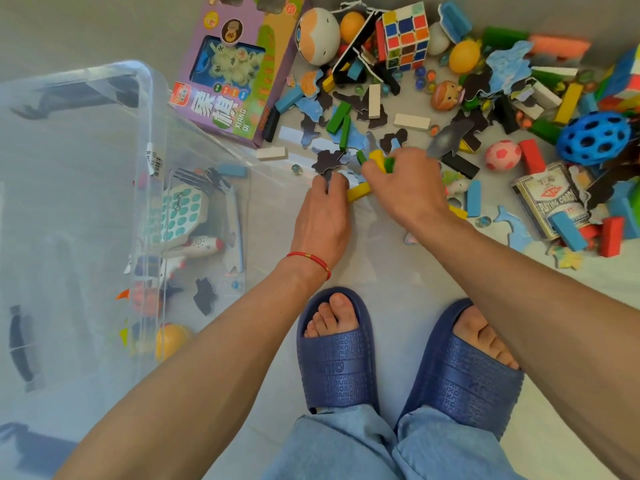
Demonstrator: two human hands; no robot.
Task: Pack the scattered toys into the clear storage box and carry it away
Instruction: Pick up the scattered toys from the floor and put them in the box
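Roughly a small share packed; most stock outstanding.

Clear storage box (145,109): on the floor at the person's left, lid off. Contents visible through the wall: a board with teal dots (178,216), a toy rocket (204,245), a dark puzzle piece (205,295), a yellow ball (170,340), a few smaller bits too blurred to name.

Left hand (323,216): low at the near edge of the pile, fingers curled on a dark flat puzzle piece (327,162). A yellow block (358,192) lies touching between the two hands; whose grip it is in cannot be told.

Right hand (408,188): just beside the left, nearly touching it, fingers closed round a bundle of yellow and green blocks (379,161).

Still loose on the floor, ahead and to the right:
- purple chess game carton (235,67), leaning against the box's far corner
- puzzle cube (405,34)
- white round-headed figure (317,36)
- orange balls, one at (465,57)
- blue holed ball (595,138)
- pink football-patterned ball (503,155)
- playing card pack (550,199)
- many coloured blocks, puzzle pieces, marbles

Obstructions, as judged: small marbles and flat pieces will need many separate pickups; the carton crowds the box rim. Carrying away not yet possible. Feet in blue slippers (336,348) stand close behind the working area.
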